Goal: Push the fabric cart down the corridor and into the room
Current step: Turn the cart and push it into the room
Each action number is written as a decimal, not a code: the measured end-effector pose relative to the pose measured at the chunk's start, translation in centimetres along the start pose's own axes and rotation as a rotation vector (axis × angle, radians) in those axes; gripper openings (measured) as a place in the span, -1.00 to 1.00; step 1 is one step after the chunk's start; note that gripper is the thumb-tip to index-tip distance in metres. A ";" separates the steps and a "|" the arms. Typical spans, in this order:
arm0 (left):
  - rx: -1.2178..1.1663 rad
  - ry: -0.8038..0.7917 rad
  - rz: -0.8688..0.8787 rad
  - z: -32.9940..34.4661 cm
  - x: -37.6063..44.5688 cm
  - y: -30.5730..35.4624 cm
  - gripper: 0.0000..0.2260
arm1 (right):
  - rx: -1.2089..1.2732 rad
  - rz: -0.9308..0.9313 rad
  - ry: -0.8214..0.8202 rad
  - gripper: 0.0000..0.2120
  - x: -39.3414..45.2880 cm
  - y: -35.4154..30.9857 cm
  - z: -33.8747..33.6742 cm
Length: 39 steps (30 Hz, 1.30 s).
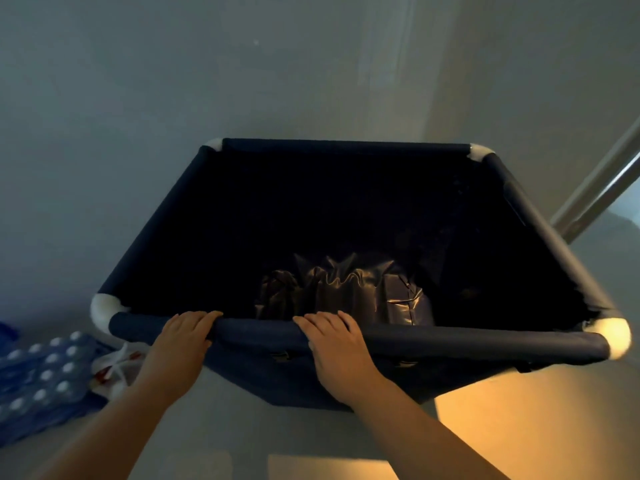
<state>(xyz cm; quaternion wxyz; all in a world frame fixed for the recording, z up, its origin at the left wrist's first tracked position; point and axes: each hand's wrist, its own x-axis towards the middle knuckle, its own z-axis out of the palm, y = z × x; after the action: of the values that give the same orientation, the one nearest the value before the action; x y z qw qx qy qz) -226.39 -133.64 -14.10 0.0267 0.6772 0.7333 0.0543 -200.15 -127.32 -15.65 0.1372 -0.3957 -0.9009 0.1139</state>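
A dark blue fabric cart [450,337] with white corner joints fills the middle of the view, seen from above. Both of my hands grip its near top rail. My left hand [185,336] holds the rail left of centre, fingers curled over the bar. A little to its right, my right hand [334,344] holds the same rail. Inside the cart lies a crumpled black plastic bag [349,289] at the bottom, close to the near wall. The rest of the cart's inside is too dark to make out.
Packs of bottled water in blue wrap [41,375] and a white plastic bag [116,365] lie on the floor at the lower left, beside the cart. A pale wall stands beyond the cart. A slanted door frame edge [602,181] shows at the right.
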 end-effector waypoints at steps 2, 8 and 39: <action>0.014 0.013 -0.031 -0.4 -2.0 -1.1 -0.56 | 0.003 -0.039 -0.001 -0.50 0.1 -1.7 0.6; 0.038 0.040 -0.154 -1.2 -7.9 -3.8 -0.55 | 0.021 -0.127 -0.031 -0.47 -0.3 -6.1 2.6; 0.278 -0.037 0.444 2.0 -13.3 19.4 -0.44 | -0.082 -0.454 -0.238 -0.57 -11.9 10.3 -5.9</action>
<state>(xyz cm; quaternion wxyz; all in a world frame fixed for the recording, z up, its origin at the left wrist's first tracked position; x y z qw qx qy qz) -205.91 -145.28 -14.26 -0.0655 0.8197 0.5664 -0.0548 -183.41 -128.78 -15.27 0.0359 -0.1725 -0.9803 0.0893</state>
